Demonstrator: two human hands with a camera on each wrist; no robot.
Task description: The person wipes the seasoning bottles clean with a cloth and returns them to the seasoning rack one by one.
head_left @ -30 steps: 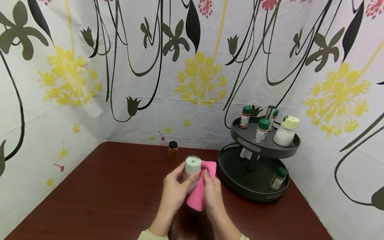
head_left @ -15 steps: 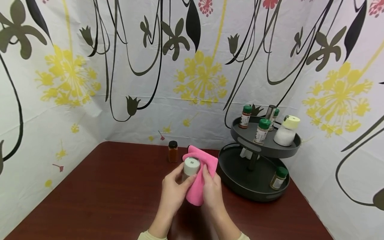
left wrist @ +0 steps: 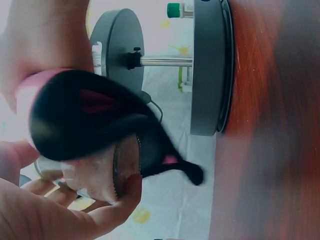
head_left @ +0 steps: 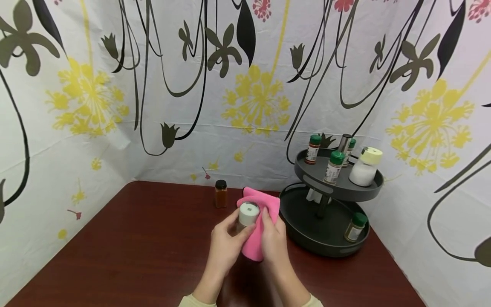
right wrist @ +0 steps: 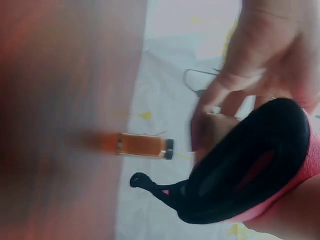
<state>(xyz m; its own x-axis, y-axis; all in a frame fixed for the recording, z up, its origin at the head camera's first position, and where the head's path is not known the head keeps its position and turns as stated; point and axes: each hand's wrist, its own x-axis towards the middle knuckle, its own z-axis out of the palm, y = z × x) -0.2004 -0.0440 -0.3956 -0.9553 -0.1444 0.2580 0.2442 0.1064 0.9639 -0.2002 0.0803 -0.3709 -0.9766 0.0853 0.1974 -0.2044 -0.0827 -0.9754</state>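
My left hand [head_left: 225,244] grips a clear shaker jar with a pale green-white lid [head_left: 249,213], fingers and thumb round its sides. The jar [left wrist: 92,175] looks partly filled with something pale in the left wrist view. A pink cloth [head_left: 254,248] with a black edge is held in my right hand [head_left: 275,243], thumb on top, and wraps behind the jar and along its right side. Both hands are raised above the table, close together. From the right wrist, the cloth's dark side [right wrist: 250,165] hides most of the jar.
A small black-capped bottle of orange-brown spice [head_left: 220,195] stands behind the hands. At right is a two-tier black turntable [head_left: 337,251], with green-capped spice jars [head_left: 333,168] and a white, yellow-lidded container [head_left: 363,170] on top. One green-capped jar [head_left: 356,228] leans on the lower tier.
Over the last second the cloth's upper part has risen and now curves behind the jar's lid. Both hands have shifted slightly to the right, still holding jar and cloth.
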